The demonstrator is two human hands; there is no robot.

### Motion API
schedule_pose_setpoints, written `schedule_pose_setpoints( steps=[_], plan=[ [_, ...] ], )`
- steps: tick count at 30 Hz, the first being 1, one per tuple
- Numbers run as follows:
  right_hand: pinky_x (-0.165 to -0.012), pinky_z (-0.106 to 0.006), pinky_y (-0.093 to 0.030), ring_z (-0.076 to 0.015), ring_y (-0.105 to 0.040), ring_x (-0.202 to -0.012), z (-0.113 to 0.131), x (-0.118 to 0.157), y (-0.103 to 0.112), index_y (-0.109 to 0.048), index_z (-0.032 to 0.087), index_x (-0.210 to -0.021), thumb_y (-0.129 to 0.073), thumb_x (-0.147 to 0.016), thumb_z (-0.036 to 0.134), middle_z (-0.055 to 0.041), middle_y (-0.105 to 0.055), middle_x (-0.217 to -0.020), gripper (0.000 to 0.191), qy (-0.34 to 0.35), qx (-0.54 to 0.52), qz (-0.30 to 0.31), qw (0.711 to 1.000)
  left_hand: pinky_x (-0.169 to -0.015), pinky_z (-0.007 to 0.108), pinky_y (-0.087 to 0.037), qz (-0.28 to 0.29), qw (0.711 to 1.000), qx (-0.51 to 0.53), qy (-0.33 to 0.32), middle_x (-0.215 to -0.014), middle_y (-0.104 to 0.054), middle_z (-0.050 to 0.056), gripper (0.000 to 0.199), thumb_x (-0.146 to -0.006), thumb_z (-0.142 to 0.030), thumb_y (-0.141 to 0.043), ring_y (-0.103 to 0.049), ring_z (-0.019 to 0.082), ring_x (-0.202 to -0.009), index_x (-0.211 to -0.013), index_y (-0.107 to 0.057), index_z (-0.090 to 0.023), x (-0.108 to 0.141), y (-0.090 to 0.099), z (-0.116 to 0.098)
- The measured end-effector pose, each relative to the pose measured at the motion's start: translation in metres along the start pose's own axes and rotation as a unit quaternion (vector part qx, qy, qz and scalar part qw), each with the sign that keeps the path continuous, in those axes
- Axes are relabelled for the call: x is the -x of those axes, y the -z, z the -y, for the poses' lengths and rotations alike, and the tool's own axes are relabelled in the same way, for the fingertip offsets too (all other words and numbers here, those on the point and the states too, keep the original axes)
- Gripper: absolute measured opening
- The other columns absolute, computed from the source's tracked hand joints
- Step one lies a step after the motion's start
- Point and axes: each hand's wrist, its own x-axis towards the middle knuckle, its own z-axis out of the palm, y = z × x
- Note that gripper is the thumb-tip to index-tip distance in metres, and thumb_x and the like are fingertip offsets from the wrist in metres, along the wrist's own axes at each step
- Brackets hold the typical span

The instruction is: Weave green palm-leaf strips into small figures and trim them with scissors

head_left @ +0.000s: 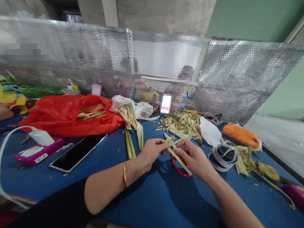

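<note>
A pale green leaf strip (181,163), folded or crossed with a thinner strand near its top, is held between my two hands above the blue table. My left hand (152,152), with a gold bangle at the wrist, pinches its upper end between thumb and forefinger. Close beside it, my right hand (193,156) has its fingers closed on the same strip near the crossing; the exact grip is partly hidden. Underneath, on the table, lie scissors with red handles (181,172), partly covered by my hands. Long green stalks (129,144) lie left of my hands.
Beyond my hands is a pile of leaf scraps (185,123). A roll of cord (223,157) and an orange packet (242,136) stand right. Leftward are a phone (79,152), a purple power strip (39,152) and a red plastic bag (54,114). A perforated metal screen (163,53) closes the back.
</note>
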Motion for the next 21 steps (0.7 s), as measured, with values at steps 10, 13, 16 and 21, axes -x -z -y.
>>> schedule_pose_setpoints(
  steps=[10,13,16,21],
  plan=[
    [-0.048,-0.022,-0.043,-0.0114,-0.055,-0.054,0.019,0.007,0.025,-0.07,0.015,-0.089,-0.06,-0.075,0.029,-0.0054,-0.067,-0.078,0.022,-0.068,-0.28,0.116,0.95,-0.054,0.023,-0.033,0.024,0.999,0.023,0.029,-0.056,-0.058,-0.001,0.016,-0.059,-0.027,-0.073,-0.043,0.007,-0.05,-0.06,-0.064,-0.014,0.002,0.0,-0.002],
    [-0.062,-0.025,-0.049,-0.0135,-0.06,-0.066,0.018,0.007,0.021,-0.069,0.017,-0.095,-0.065,-0.073,0.028,-0.006,-0.069,-0.087,0.025,-0.032,-0.293,0.103,0.95,-0.052,0.022,-0.032,0.034,0.998,0.038,0.037,-0.055,-0.056,-0.002,0.016,-0.059,-0.026,-0.073,-0.042,0.007,-0.05,-0.06,-0.062,-0.015,0.002,0.001,-0.002],
    [-0.068,-0.029,-0.049,-0.0156,-0.061,-0.067,0.016,0.005,0.015,-0.068,0.017,-0.09,-0.067,-0.074,0.036,-0.0046,-0.068,-0.077,0.025,0.008,-0.216,0.054,0.975,-0.052,0.022,-0.032,0.038,0.998,0.034,0.047,-0.054,-0.056,-0.002,0.017,-0.059,-0.026,-0.074,-0.042,0.007,-0.049,-0.059,-0.061,-0.015,0.001,0.001,0.002],
    [-0.074,-0.032,-0.045,-0.02,-0.057,-0.077,0.011,0.0,0.009,-0.067,0.018,-0.07,-0.06,-0.08,0.045,-0.0054,-0.064,-0.078,0.03,0.107,-0.049,-0.122,0.986,-0.053,0.022,-0.034,0.06,0.997,0.005,0.05,-0.056,-0.059,0.0,0.016,-0.062,-0.028,-0.072,-0.044,0.007,-0.05,-0.062,-0.065,-0.013,0.0,-0.001,0.008]
  ],
)
